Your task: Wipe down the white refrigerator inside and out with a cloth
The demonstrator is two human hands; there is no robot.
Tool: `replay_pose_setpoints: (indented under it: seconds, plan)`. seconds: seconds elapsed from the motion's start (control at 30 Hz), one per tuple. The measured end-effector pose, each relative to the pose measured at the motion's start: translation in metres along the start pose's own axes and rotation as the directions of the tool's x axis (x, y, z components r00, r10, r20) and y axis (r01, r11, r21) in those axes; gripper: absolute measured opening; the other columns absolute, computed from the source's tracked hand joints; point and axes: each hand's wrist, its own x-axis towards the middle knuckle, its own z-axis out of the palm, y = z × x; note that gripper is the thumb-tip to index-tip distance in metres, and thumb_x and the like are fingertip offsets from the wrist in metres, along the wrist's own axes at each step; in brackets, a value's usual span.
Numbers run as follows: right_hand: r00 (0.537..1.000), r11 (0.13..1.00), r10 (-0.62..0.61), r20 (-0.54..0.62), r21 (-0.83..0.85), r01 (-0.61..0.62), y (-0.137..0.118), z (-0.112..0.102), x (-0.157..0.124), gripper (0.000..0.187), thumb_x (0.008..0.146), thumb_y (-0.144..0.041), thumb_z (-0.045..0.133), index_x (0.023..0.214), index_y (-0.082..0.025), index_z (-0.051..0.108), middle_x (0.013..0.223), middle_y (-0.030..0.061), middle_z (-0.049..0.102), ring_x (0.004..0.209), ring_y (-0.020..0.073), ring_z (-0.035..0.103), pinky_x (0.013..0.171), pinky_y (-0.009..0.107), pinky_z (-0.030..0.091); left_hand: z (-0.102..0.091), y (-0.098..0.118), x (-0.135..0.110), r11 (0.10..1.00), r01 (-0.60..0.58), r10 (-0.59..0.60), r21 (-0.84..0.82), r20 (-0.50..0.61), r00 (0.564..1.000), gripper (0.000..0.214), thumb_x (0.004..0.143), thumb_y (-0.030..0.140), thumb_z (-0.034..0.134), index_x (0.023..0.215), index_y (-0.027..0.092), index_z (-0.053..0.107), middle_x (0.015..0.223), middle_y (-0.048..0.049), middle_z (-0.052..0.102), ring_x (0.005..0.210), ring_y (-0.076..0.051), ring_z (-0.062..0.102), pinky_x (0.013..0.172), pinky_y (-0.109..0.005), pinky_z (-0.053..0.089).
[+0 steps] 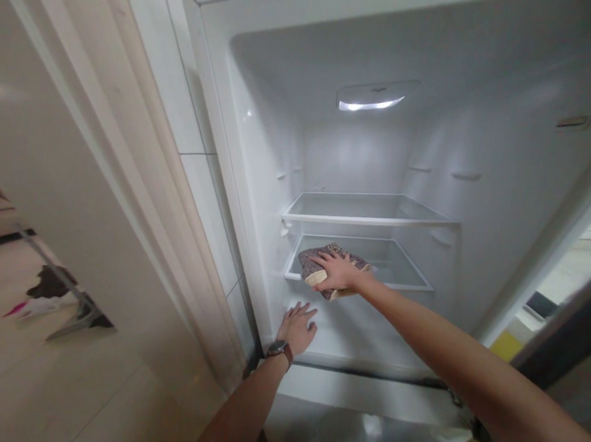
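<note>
A brown patterned cleaning cloth [309, 260] with a pale edge is bunched under my right hand [340, 272]. My right fingers lie spread over the cloth and hold it at the front edge of the lower glass shelf [407, 271] in a refrigerator. Below and to the left, my left hand [297, 329] is open, fingers apart, with nothing in it. It rests low inside the refrigerator near its left wall [257, 198]; whether the palm touches a surface is hard to tell. A dark watch [280, 348] with a brown strap is on my left wrist.
An upper glass shelf [370, 220] spans the refrigerator above my right hand. A lit lamp [373, 104] is in the ceiling. The wooden door frame [143, 172] stands close on the left. Beyond it, a stand's metal leg [82, 315] is on the tiled floor [16, 364].
</note>
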Motion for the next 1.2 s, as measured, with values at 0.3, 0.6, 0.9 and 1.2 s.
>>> replay_pose_setpoints:
  seconds: [0.3, 0.6, 0.9, 1.2]
  plan:
    - [0.996, 1.0, 0.004, -0.092, -0.009, -0.005, -0.036, 0.007, -0.009, 0.081, 0.094, -0.074, 0.044, 0.166, -0.039, 0.03, 0.17, 0.0115, 0.033, 0.153, 0.0487, 0.03, 0.116, 0.079, 0.024, -0.001, 0.001, 0.0, 1.0, -0.024, 0.024, 0.007, -0.023, 0.999, 0.048, 0.097, 0.029, 0.053, 0.144, 0.031, 0.064, 0.159, -0.0006, 0.053, 0.151, -0.029, 0.041, 0.125, -0.051, 0.033]
    - [0.987, 0.994, 0.103, -0.119, 0.044, -0.098, -0.071, 0.013, 0.01, 0.073, 0.099, -0.069, 0.036, 0.164, -0.035, 0.036, 0.169, 0.0099, 0.035, 0.156, 0.051, 0.022, 0.114, 0.082, 0.022, -0.003, 0.002, 0.0, 1.0, -0.022, 0.022, 0.0, -0.033, 0.999, 0.043, 0.098, 0.027, 0.055, 0.138, 0.029, 0.068, 0.158, -0.0036, 0.054, 0.151, -0.03, 0.041, 0.123, -0.05, 0.035]
    - [0.98, 0.978, 0.192, -0.05, 0.099, -0.186, -0.063, 0.008, 0.035, 0.079, 0.097, -0.072, 0.036, 0.165, -0.032, 0.033, 0.171, 0.0124, 0.031, 0.157, 0.051, 0.018, 0.116, 0.083, 0.017, -0.007, 0.004, -0.002, 0.999, -0.025, 0.024, 0.029, 0.015, 1.0, 0.046, 0.099, 0.027, 0.053, 0.144, 0.028, 0.063, 0.16, -0.0035, 0.051, 0.152, -0.03, 0.038, 0.125, -0.049, 0.032]
    - [0.96, 0.949, 0.278, 0.024, 0.146, -0.279, -0.057, 0.003, 0.061, 0.08, 0.097, -0.075, 0.029, 0.165, -0.032, 0.034, 0.174, 0.0111, 0.024, 0.159, 0.0487, 0.017, 0.119, 0.081, 0.012, -0.011, 0.006, -0.003, 1.0, -0.012, 0.011, 0.023, 0.055, 0.998, 0.049, 0.1, 0.027, 0.052, 0.148, 0.029, 0.059, 0.162, -0.0036, 0.049, 0.154, -0.03, 0.035, 0.125, -0.048, 0.032]
